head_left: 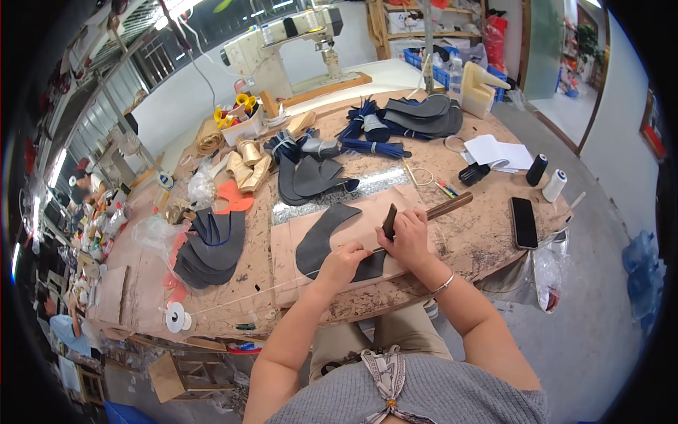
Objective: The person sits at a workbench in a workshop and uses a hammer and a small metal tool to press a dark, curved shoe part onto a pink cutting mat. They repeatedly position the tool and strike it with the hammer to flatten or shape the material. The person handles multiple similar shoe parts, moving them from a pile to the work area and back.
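A dark grey curved shoe-upper piece (318, 239) lies flat on a pinkish-tan board (284, 263) in front of me. My left hand (342, 263) rests on its near edge, fingertips pinched together at a thin pale tape. That tape runs left to a white reel (178, 318) at the table's front edge. My right hand (409, 239) is closed around a hammer (452, 205), close to my left fingertips. The hammer's flat dark head stands up beside my thumb, and its wooden handle points away to the right.
Stacked grey pieces (215, 247) lie at the left, more grey pieces (311, 177) beyond the board. Farther back are bundled navy strips (374, 147) and a sewing machine (289, 56). To the right are a phone (523, 222), thread cones (554, 185) and white paper (494, 152).
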The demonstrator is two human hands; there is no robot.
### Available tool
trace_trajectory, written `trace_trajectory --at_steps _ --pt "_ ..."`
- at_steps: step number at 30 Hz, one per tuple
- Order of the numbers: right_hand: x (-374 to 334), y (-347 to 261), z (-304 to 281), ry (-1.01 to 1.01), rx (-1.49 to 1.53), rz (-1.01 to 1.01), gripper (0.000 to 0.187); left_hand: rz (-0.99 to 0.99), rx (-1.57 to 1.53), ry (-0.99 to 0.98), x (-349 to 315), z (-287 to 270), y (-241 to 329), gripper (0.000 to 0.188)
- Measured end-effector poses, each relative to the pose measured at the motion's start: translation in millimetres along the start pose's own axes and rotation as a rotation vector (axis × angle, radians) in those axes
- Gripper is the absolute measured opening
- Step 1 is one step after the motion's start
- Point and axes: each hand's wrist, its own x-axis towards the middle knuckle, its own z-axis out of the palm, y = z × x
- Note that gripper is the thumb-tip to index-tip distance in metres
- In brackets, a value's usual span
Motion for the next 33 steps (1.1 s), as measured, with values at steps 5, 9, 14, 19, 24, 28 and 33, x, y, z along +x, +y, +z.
trace_trajectory --at_steps 5,9,14,19,24,28,33 --pt "3 3 2 -0.002 0.026 -0.024 0.029 0.044 0.200 -0.009 -9 -3 5 0.023" --pt "16 -14 -12 0.127 0.094 -0.089 0.026 0.048 0.280 0.000 -5 -2 8 0.017" --pt "2 -1 7 -0.016 0.103 -0.057 0.025 -0.058 0.175 0.022 15 -4 13 0.015" --pt "3 -4 -4 -0.017 -0.004 -0.074 0.024 -0.436 -0.121 -0.189 43 10 6 0.013" --pt "-10 0 -12 0.010 -0.034 0.011 0.024 -0.455 -0.149 -0.233 44 7 13 0.011" --pt "-13 -1 -16 0.028 -0.001 0.089 0.023 -0.037 -0.123 0.190 10 24 9 0.010" --pt "-9 1 -14 -0.009 0.015 0.119 0.021 0.093 0.253 0.107 5 23 16 0.019"
